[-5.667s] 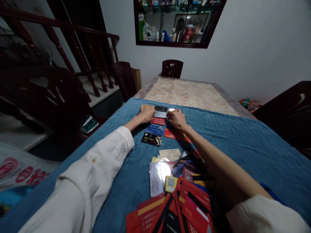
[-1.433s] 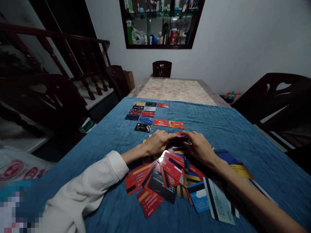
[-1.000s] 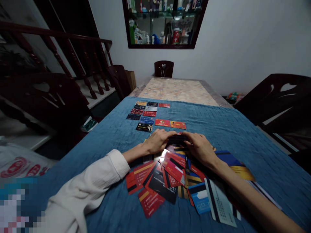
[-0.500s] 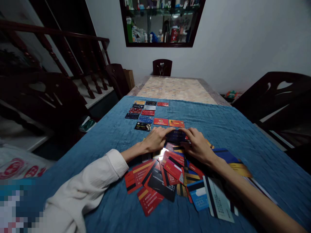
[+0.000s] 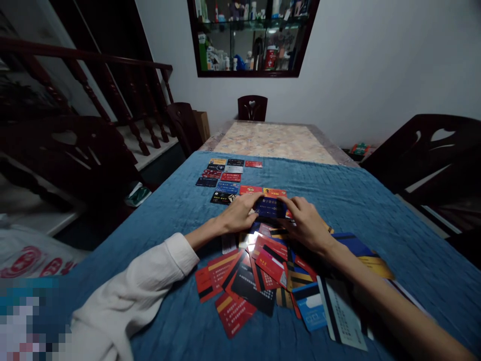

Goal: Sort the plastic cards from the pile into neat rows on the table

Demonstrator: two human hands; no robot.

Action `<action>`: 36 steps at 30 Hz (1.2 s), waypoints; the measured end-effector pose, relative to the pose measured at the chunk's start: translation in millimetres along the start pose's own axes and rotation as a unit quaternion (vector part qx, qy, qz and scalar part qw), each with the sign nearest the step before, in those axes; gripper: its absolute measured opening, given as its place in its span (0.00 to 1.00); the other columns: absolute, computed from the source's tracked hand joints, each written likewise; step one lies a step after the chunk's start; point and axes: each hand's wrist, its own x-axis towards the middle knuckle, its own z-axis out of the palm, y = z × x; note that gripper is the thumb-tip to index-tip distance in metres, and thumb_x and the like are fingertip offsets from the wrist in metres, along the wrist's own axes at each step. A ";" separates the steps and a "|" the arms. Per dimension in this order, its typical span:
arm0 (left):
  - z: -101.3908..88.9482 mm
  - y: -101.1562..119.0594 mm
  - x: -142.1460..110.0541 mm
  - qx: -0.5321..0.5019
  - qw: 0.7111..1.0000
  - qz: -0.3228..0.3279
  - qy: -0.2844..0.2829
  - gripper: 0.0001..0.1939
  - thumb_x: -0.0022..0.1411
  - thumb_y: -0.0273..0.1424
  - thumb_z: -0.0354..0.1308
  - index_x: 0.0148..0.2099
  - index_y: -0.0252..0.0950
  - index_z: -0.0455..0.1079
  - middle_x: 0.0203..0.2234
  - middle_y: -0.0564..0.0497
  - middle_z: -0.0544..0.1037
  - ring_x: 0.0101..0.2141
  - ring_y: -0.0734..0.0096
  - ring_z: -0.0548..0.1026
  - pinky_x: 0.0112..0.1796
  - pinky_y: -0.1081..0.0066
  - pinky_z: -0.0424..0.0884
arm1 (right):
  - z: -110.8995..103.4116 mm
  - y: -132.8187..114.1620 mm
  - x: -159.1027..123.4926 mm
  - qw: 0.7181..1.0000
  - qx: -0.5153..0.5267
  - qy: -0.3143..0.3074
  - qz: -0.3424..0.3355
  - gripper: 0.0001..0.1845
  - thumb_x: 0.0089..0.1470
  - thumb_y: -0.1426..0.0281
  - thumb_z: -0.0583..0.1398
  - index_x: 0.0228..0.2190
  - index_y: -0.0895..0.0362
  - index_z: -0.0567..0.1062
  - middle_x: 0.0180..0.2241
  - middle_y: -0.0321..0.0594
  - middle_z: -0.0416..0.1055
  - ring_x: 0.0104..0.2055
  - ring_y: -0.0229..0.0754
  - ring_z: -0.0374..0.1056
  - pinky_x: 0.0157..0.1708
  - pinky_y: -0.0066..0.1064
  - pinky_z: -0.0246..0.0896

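Note:
Between my two hands is a dark blue card (image 5: 269,206), its printed face partly in view. My left hand (image 5: 240,213) grips the card's left side, the thumb near its lower corner. On the opposite side my right hand (image 5: 307,223) has its fingers at the card's upper right edge. Below lies a loose, overlapping heap with several red cards (image 5: 271,265), a black card (image 5: 253,288), a light blue card (image 5: 311,305) and a pale card (image 5: 343,313). Just beyond my hands, an orange card (image 5: 274,192) and a black-and-white card (image 5: 222,197) lie flat.
More cards, among them a red card (image 5: 254,164) and a blue card (image 5: 227,187), form rough rows farther back. A blue cloth (image 5: 158,215) covers the near part of the table (image 5: 270,136). Dark wooden chairs (image 5: 252,108) surround it; a plastic bag (image 5: 33,253) is at left.
The dark blue card now shows more of its printed face. My left hand's thumb has come into view by the card's lower corner. The camera view has shifted slightly.

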 end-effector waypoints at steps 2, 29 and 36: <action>-5.3 -1.4 0.3 0.019 1.000 -0.002 -0.007 0.30 0.59 0.26 0.58 0.63 0.33 0.59 0.54 0.39 0.74 0.52 0.56 0.72 0.53 0.57 0.69 | -1.3 -1.4 5.6 1.000 -0.004 -0.003 -0.001 0.28 0.59 0.66 0.58 0.60 0.55 0.64 0.46 0.52 0.68 0.46 0.55 0.63 0.41 0.42 0.60; -72.7 -85.9 7.8 0.213 0.954 -0.191 -0.083 0.30 0.59 0.27 0.59 0.64 0.35 0.63 0.56 0.39 0.71 0.56 0.53 0.70 0.54 0.60 0.68 | 40.1 -38.3 139.2 0.991 -0.008 -0.134 -0.001 0.26 0.58 0.65 0.60 0.58 0.55 0.70 0.56 0.52 0.66 0.54 0.56 0.57 0.46 0.41 0.59; -74.3 -97.2 10.3 0.221 0.946 -0.211 -0.109 0.28 0.57 0.27 0.59 0.61 0.39 0.68 0.54 0.42 0.76 0.55 0.48 0.71 0.51 0.59 0.70 | 49.1 -46.1 151.4 0.984 -0.026 -0.174 0.013 0.23 0.60 0.66 0.58 0.57 0.52 0.71 0.57 0.49 0.66 0.55 0.55 0.57 0.47 0.41 0.59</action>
